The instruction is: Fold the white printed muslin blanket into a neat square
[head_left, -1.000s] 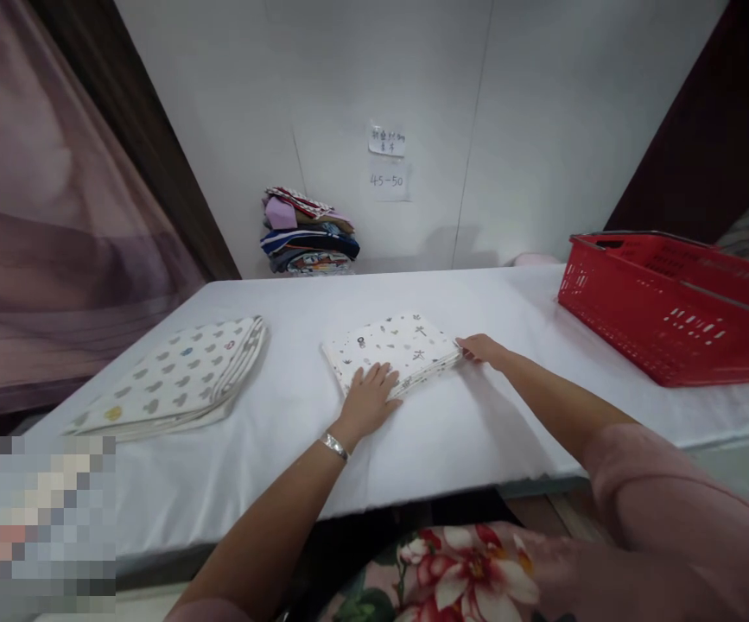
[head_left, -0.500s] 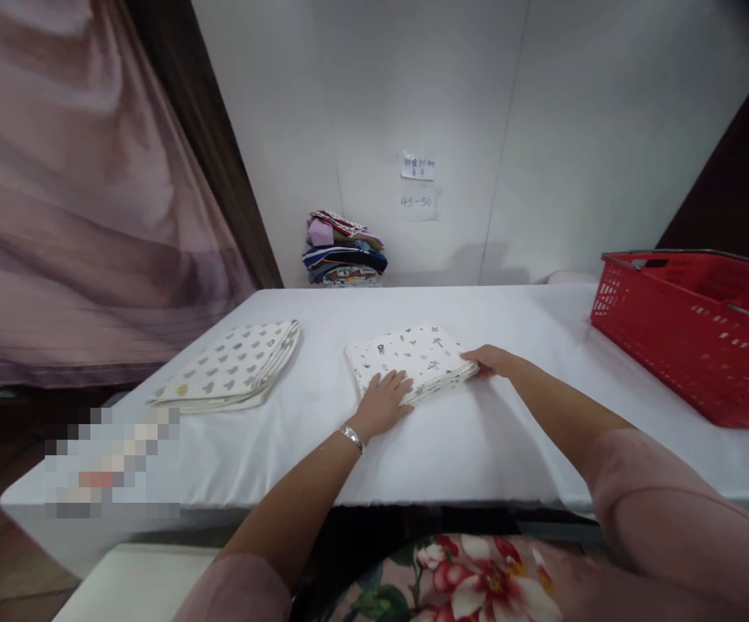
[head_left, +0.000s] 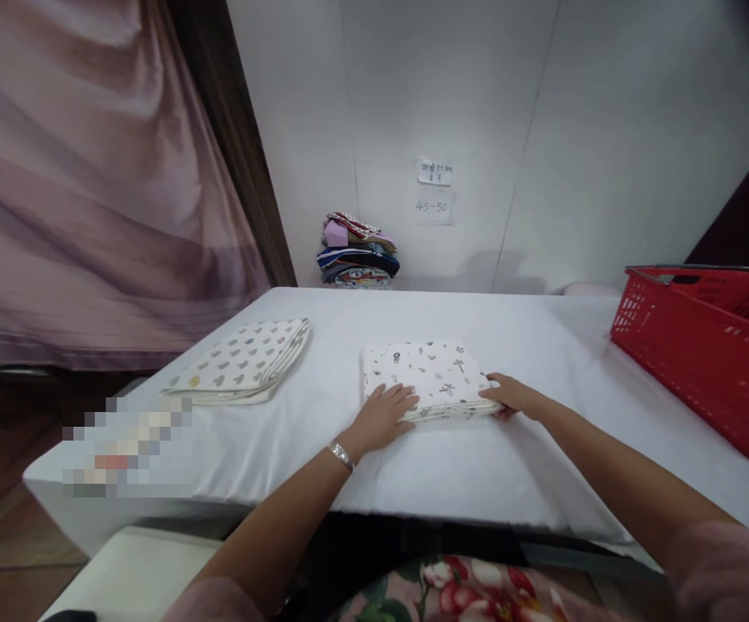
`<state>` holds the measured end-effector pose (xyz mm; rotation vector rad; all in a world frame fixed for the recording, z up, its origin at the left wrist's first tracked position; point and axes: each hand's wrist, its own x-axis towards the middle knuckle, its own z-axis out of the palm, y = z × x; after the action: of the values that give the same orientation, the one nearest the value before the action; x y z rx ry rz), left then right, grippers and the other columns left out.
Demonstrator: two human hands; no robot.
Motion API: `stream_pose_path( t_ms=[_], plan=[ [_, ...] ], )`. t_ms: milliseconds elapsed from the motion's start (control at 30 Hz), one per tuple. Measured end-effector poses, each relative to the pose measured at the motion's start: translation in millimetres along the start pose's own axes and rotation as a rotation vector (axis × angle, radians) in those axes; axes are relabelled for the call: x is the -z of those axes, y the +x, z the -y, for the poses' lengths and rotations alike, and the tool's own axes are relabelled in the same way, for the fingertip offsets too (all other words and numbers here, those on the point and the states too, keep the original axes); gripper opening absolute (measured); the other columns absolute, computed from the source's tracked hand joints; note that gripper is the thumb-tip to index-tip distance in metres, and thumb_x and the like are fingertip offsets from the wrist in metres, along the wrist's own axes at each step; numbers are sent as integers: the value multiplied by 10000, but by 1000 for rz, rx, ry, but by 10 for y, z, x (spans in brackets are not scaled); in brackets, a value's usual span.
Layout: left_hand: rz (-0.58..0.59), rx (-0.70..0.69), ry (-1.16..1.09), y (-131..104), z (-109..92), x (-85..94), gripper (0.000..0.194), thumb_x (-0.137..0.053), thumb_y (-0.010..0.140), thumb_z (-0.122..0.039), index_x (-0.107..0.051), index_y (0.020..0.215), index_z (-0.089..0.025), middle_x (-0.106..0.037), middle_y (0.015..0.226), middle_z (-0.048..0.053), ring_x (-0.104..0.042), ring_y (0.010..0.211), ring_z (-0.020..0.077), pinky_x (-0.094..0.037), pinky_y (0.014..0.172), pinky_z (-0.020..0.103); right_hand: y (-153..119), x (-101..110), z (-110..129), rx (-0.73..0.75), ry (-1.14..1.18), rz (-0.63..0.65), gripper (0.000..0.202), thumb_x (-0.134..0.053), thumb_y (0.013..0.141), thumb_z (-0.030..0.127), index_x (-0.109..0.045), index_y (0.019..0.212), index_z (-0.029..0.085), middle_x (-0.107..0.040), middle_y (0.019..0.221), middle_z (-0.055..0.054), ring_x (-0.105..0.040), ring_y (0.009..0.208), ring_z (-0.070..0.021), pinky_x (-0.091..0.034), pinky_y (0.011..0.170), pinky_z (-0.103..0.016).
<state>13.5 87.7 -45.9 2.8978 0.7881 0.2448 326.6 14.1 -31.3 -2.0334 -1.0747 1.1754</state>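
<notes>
The folded printed cloth lies flat near the middle of the white-covered table, a soft squarish pad with small dark motifs, its front edge set back from the table's near edge. The left hand rests palm-down with fingers spread on its near left corner; the right hand touches the near right corner, though whether it pinches the layers or just presses I cannot tell from here. Bare sheet lies open on every side of it. To the left, well apart, sits a second folded cloth with grey hearts. A rigid red plastic basket stands at the right end, and a stack of folded clothes sits against the back wall.
</notes>
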Motion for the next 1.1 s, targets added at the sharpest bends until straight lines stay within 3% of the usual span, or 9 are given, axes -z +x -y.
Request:
stream_pose_path(
  t_ms=[100,200,333,433,533,667,933,1100],
  plan=[
    [52,36,-103,89,-70,159,470,-319,912,-518,-497,1262,-260,-461,1379,37,-385,1287,215,-276,1066,422,-14,62,-10,-19,-72,65,940,-686,702,427,-166,1446,183,-643,656,-50,-600,523,-185,-499,488,-308],
    [12,46,-121,358,-260,230,501,-269,919,-527,-530,1221,-224,-512,1324,71,-427,1248,228,-323,1031,419,168,166,50,-17,-117,44,899,-643,733,482,-190,1451,184,-654,720,-69,-608,551,-181,-515,516,-322],
    [13,-42,-70,789,-575,64,538,-338,896,-531,-416,1326,-217,-311,1466,102,-247,1355,276,-225,1073,500,594,239,137,154,-131,-124,657,-560,809,356,-347,1388,132,-662,805,-83,-599,613,-146,-508,557,-265],
    [6,-113,-45,942,-701,-151,583,-364,877,-556,-360,1355,-224,-274,1482,103,-211,1366,281,-182,1079,533,882,225,159,261,-143,-201,600,-568,778,204,-408,1354,158,-655,975,-82,-588,710,-124,-499,652,-232],
    [-42,-149,-17,929,-712,-306,642,-365,854,-605,-331,1368,-223,-315,1460,108,-230,1355,275,-172,1086,521,1107,196,167,348,-158,-209,570,-574,760,173,-464,1319,172,-630,1079,-68,-569,759,-118,-484,760,-247],
    [-54,-154,-16,870,-677,-356,696,-336,842,-644,-295,1389,-216,-300,1467,111,-202,1364,284,-161,1091,522,1339,183,215,420,-148,-149,579,-594,742,194,-484,1310,194,-638,1079,-42,-562,740,-114,-477,784,-253],
    [-57,-149,-38,865,-671,-361,705,-342,844,-638,-259,1411,-227,-272,1482,103,-173,1378,279,-142,1105,525,1487,296,354,374,-61,58,503,-571,736,227,-560,1237,193,-669,988,-37,-501,532,-68,-462,556,-224],
    [-48,-141,-70,864,-661,-385,729,-358,828,-656,-254,1416,-237,-257,1488,103,-159,1383,289,-132,1108,535,1609,245,392,490,-111,9,387,-575,649,137,-680,1020,171,-695,900,-23,-599,725,-140,-482,696,-241]
  ],
)
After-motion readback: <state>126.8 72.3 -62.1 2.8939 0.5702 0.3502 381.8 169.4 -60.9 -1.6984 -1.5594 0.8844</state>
